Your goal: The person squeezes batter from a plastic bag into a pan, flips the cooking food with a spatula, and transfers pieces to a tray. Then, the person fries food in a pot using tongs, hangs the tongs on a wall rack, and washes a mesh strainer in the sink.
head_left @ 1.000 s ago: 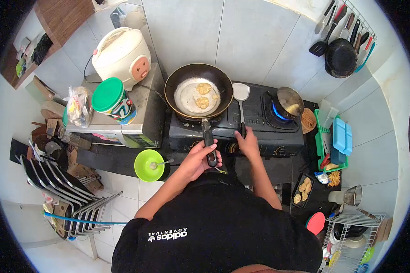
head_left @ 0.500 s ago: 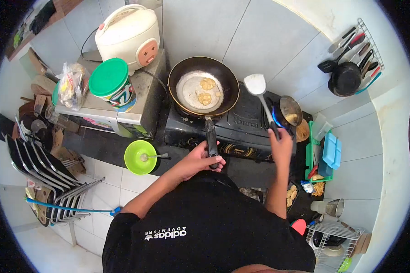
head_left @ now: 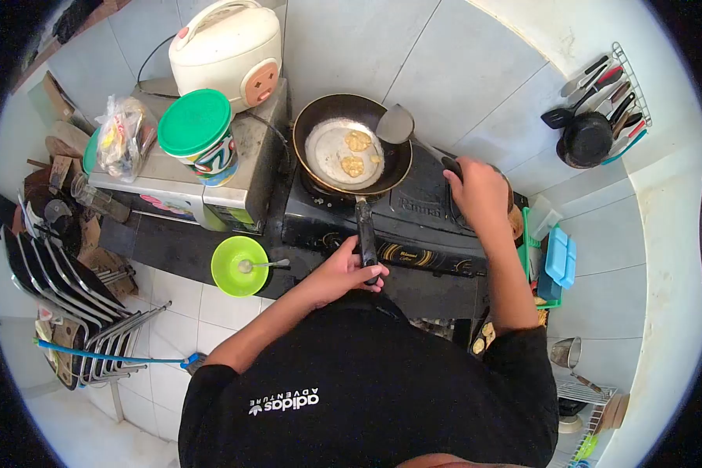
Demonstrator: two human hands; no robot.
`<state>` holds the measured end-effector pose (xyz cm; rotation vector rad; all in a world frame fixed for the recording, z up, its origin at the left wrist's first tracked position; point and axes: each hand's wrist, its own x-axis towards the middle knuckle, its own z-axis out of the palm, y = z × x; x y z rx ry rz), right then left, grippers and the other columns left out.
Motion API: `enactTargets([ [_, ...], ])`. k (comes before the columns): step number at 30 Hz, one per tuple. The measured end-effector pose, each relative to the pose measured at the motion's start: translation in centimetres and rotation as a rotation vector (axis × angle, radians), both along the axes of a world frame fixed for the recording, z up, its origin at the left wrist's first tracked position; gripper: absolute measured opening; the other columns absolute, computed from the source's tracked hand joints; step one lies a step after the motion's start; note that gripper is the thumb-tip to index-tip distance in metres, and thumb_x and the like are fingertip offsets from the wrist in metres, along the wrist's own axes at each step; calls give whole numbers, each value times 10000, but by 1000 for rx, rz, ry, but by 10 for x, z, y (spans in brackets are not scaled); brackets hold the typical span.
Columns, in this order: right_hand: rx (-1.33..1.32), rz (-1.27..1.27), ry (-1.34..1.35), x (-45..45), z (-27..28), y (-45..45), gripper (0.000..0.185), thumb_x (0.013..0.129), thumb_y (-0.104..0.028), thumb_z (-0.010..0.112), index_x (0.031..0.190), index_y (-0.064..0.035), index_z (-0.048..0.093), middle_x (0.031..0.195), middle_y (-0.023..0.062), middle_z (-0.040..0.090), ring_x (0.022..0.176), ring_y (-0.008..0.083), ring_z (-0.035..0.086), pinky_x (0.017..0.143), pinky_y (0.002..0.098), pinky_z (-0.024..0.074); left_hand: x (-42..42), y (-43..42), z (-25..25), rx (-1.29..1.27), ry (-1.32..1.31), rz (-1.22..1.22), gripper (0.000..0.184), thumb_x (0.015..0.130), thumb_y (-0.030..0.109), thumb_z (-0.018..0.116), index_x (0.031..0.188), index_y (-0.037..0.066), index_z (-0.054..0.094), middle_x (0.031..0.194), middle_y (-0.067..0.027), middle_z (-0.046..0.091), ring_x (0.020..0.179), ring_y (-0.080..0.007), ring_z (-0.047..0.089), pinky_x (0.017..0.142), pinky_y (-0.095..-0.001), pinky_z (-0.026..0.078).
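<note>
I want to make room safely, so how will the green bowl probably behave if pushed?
The green bowl is probably light: it looks like plastic and shows little besides a spoon. The spoon may slide, since its handle sticks out over the rim. A push toward the floor tiles could tip it off, as it sits by the counter edge.

Battered pieces (head_left: 356, 153) lie in the dark frying pan (head_left: 312, 117).
</note>
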<state>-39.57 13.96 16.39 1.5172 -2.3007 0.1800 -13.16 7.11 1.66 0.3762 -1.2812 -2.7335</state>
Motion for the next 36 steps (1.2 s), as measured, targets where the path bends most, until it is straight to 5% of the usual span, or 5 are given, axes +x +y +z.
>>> enactTargets([
  [14,175,65,158,1,-15,-30,237,884,-245,718,832,-30,631,798,167,666,719,374,700,615,464,563,-2,0,-7,-3,48,9,484,1007,102,632,1383,45,332,1133,-173,665,988,-236,687,869,-389,606],
  [36,134,-33,-34,5,-28,-19,231,894,-229,715,926,-22,617,828,187,658,801,402,674,682,509,547,-2,-1,-2,-60,32,29,471,1003,130,649,1376,43,375,1154,-152,685,1000,-196,676,882,-370,581],
])
